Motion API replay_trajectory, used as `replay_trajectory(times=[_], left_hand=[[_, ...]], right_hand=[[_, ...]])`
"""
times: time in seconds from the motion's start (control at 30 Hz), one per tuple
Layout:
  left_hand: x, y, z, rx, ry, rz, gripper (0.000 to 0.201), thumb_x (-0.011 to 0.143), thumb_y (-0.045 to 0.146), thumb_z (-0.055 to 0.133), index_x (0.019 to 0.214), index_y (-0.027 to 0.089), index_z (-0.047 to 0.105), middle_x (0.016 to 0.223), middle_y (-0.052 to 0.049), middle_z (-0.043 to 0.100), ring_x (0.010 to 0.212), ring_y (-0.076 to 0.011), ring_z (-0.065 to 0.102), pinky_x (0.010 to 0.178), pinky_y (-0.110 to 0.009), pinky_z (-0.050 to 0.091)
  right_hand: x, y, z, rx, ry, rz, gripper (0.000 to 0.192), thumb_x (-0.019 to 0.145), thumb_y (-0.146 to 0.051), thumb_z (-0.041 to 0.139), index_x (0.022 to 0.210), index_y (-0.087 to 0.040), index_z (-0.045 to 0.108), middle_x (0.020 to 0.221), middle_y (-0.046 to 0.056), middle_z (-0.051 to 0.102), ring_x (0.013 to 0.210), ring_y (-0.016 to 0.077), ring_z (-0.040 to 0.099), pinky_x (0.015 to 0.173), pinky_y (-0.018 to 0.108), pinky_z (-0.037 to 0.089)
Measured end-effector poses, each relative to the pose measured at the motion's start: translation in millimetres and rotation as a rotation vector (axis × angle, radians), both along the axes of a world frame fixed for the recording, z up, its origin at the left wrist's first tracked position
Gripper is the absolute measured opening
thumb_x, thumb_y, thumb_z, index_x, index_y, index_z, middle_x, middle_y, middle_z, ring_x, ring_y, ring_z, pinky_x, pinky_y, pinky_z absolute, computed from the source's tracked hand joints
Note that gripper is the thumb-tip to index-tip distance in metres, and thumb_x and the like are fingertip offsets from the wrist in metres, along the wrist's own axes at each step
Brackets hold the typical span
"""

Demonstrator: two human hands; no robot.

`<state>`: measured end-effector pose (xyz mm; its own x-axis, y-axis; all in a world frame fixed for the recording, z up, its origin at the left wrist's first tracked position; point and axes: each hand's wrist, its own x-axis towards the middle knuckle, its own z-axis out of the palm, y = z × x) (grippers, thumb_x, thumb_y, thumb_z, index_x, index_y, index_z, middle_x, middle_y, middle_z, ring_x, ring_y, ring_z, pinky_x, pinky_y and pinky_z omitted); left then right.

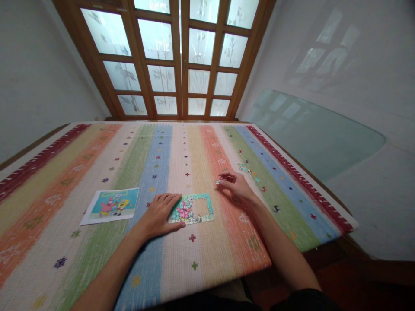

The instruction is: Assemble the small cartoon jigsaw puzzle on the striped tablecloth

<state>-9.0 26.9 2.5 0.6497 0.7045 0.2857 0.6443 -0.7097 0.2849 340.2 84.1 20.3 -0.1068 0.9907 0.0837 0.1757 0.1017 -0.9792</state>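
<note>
A partly assembled jigsaw puzzle (184,212) lies on the striped tablecloth, with a bare tan gap in its right half. My left hand (162,215) rests at the puzzle's left edge, thumb and fingers spread around that side. Just right of the puzzle and a little above the cloth, my right hand (236,185) pinches a small puzzle piece (218,182) between thumb and fingertips. Beyond that hand, several loose puzzle pieces (244,168) lie scattered on the orange and green stripes. A printed cartoon picture (113,205) sits left of my left hand.
The colourful striped tablecloth (194,250) covers a large table whose front edge is close to my body. At the far side stand wooden doors (181,65) with frosted panes. A glass panel (311,129) leans against the right wall.
</note>
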Motion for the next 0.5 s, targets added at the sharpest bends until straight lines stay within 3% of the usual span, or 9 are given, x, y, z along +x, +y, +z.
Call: replay_trajectory(times=[0.23, 0.5], left_hand=[[0.3, -0.4, 1.4, 0.003, 0.023, 0.006, 0.075, 0.087, 0.059, 0.068, 0.146, 0.021, 0.042, 0.136, -0.013, 0.061, 0.118, -0.0342, 0.057, 0.103, -0.048, 0.042], [1.0, -0.9, 2.2, -0.005, 0.01, 0.011, 0.075, 0.087, 0.06, 0.068, 0.147, 0.021, 0.044, 0.135, -0.013, 0.062, 0.118, -0.0341, 0.057, 0.102, -0.048, 0.043]], right_hand=[[-24.7, -7.2, -13.8, 0.016, -0.01, 0.173, 0.029, 0.069, -0.032, 0.085, 0.093, -0.02, 0.074, 0.087, 0.005, 0.07, 0.082, 0.0187, 0.066, 0.08, 0.037, 0.057], [-36.1, -15.3, -17.7, 0.22, -0.277, 0.232, 0.011, 0.081, -0.025, 0.077, 0.09, -0.02, 0.075, 0.09, 0.005, 0.069, 0.078, 0.0168, 0.063, 0.071, 0.032, 0.051]])
